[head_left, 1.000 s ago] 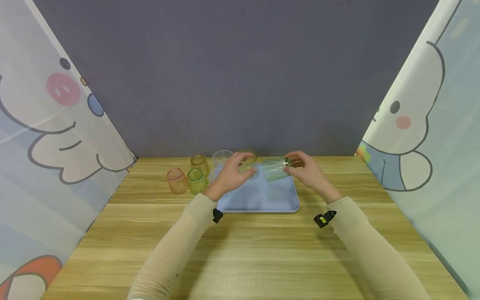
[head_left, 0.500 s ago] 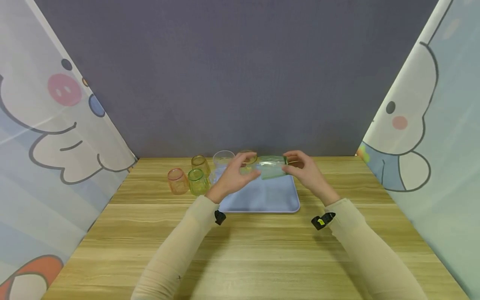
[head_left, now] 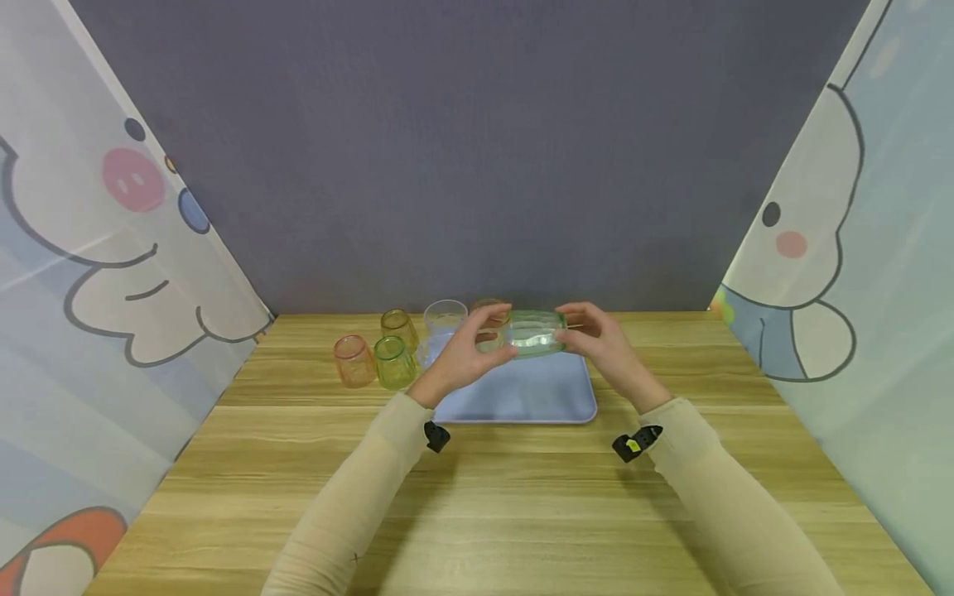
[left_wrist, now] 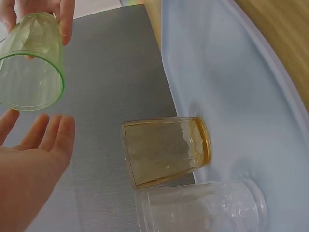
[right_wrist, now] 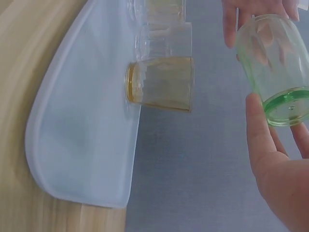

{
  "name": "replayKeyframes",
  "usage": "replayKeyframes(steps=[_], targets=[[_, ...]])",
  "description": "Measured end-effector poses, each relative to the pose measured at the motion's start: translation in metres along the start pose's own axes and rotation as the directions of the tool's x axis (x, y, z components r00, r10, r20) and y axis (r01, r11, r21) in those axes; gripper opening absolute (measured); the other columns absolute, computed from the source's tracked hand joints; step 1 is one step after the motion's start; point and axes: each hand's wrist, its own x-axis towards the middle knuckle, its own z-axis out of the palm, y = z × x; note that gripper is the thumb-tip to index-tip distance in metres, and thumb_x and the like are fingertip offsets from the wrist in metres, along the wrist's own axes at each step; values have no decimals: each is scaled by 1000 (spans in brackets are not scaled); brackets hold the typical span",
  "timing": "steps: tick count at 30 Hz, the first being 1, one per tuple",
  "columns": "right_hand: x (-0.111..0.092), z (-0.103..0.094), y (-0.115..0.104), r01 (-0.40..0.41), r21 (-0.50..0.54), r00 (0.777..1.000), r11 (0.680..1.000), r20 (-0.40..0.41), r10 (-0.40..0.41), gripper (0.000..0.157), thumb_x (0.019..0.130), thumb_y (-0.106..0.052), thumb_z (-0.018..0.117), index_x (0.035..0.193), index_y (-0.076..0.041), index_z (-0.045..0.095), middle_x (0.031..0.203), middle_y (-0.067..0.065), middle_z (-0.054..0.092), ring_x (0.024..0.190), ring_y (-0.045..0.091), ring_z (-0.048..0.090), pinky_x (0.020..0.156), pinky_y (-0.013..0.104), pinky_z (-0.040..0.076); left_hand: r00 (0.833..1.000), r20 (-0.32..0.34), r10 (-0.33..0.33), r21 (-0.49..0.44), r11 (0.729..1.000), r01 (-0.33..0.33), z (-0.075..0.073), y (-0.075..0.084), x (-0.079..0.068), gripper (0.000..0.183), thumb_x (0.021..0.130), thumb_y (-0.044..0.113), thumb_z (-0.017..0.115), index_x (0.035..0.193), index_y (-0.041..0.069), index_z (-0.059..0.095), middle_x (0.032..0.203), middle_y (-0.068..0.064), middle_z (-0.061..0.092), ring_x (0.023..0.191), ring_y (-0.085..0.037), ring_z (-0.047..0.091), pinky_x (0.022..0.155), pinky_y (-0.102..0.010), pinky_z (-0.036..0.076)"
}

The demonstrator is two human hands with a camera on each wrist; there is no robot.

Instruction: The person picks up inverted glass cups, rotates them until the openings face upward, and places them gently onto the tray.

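Observation:
A pale green drinking glass (head_left: 535,333) lies on its side in the air above the blue tray (head_left: 522,401). My right hand (head_left: 609,354) grips it round the thick base, thumb and fingers on either side, as the right wrist view also shows. At the other end, my left hand (head_left: 460,358) has its thumb and fingers spread about the rim. In the left wrist view the left fingers (left_wrist: 36,133) are apart, one tip right at the rim of the glass (left_wrist: 31,82). Below and behind the hands, an amber glass (left_wrist: 164,152) stands on the tray beside a clear glass (left_wrist: 203,209).
Left of the tray, an orange-pink glass (head_left: 354,362), a yellow-green glass (head_left: 395,364) and a brownish amber glass (head_left: 399,329) stand on the wooden table (head_left: 507,505). A grey panel (head_left: 477,165) rises along the table's back edge, with printed curtains on both sides.
The green glass has turned from a tilt to nearly level and shifted left, its rim now between the left thumb and fingers. My right hand moved slightly left with it; the left hand barely moved.

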Motion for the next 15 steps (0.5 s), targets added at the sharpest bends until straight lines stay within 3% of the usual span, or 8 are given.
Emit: replayKeyframes(steps=[8,15], targets=[[1,3,-1,-53,88,998,995,19,52,48,99,-18,64,141,1,49,129,16,52,107,22,61,88,30,56,999,14,30,-143,989,-28,0,1,1,72,94,7,71,156,11,36,145,-18,44,133,-34,47,111,-56,38],[1,7,-2,-29,128,999,991,27,25,47,100,-15,62,140,5,48,126,17,53,103,19,63,88,29,56,1000,2,24,-207,978,-24,-1,1,-1,73,93,2,71,156,8,35,147,-22,41,132,-40,47,109,-57,40]])
